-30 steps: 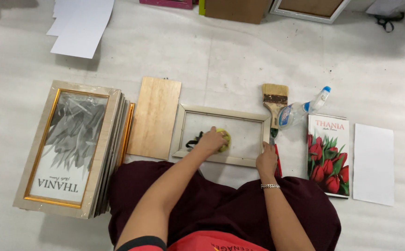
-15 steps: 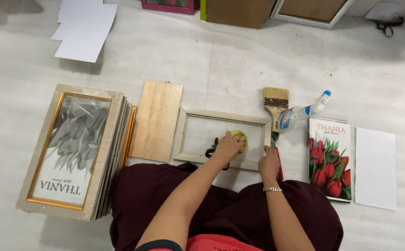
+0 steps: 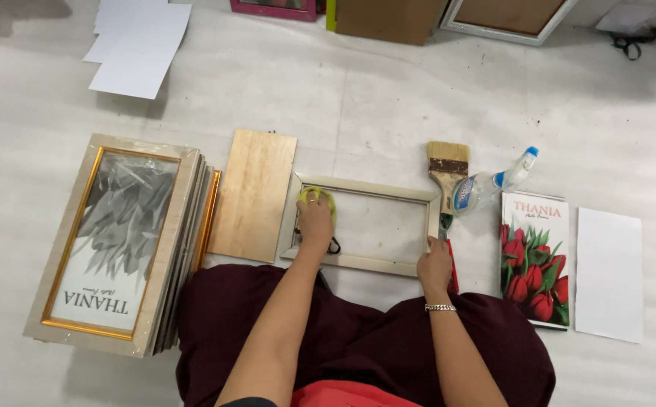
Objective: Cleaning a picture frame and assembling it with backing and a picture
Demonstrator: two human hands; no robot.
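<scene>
On the floor (image 3: 388,98), a frame (image 3: 362,226) lies in the middle. A board (image 3: 252,194) sits just left of it, a stack of frames (image 3: 124,241) further left. Right of the frame lie a brush (image 3: 447,169), a bottle (image 3: 493,181), a print (image 3: 535,256), then a sheet (image 3: 608,275).

Single head-worn view, looking almost straight down at the floor from seated height. Near range: lap and forearms fill the lower edge, the frame (image 3: 362,226) sits centre, frame stack (image 3: 117,241) left, white sheet (image 3: 608,275) right. No second view.
</scene>
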